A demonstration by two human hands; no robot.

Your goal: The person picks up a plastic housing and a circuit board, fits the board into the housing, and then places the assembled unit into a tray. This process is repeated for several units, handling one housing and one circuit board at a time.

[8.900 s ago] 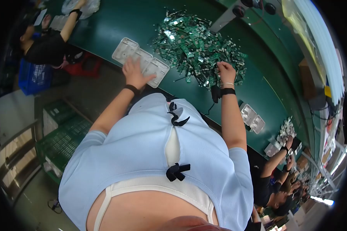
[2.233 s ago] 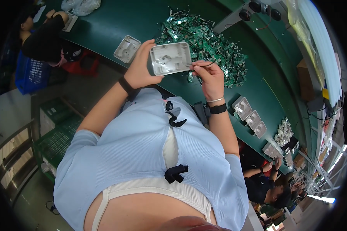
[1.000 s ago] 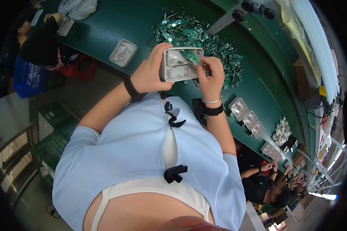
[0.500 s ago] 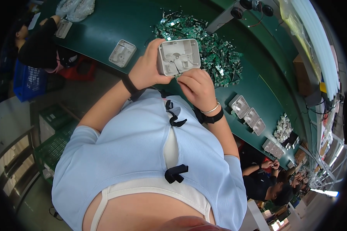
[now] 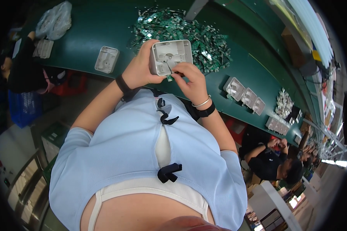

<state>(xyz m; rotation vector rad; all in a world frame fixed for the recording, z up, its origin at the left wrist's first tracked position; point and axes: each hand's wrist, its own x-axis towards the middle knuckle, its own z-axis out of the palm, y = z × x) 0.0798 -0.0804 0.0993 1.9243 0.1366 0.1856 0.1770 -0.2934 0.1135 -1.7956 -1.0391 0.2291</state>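
Observation:
My left hand (image 5: 138, 71) grips a pale grey square plastic housing (image 5: 160, 52), its open side facing up toward me. Inside are moulded ribs and a small round part in the middle. A thin dark wire (image 5: 168, 66) crosses the interior down to the near wall. There, a small green circuit board (image 5: 169, 78) hangs at the outer edge. My right hand (image 5: 193, 82) is closed in a pinch at this near rim, fingertips on the wire beside the board; the exact contact is partly hidden by the fingers.
Beyond the housing lies a big heap of green circuit boards (image 5: 208, 48). One similar housing (image 5: 106, 60) rests to the left, several housings (image 5: 235, 88) to the right. A clear plastic bag (image 5: 54, 21) sits far left. Co-workers sit left and right along the green table (image 5: 86, 38).
My right fingers have shifted from below the near rim up to its edge, with the index finger reaching over it. The small green board now shows more. The whole view has turned slightly.

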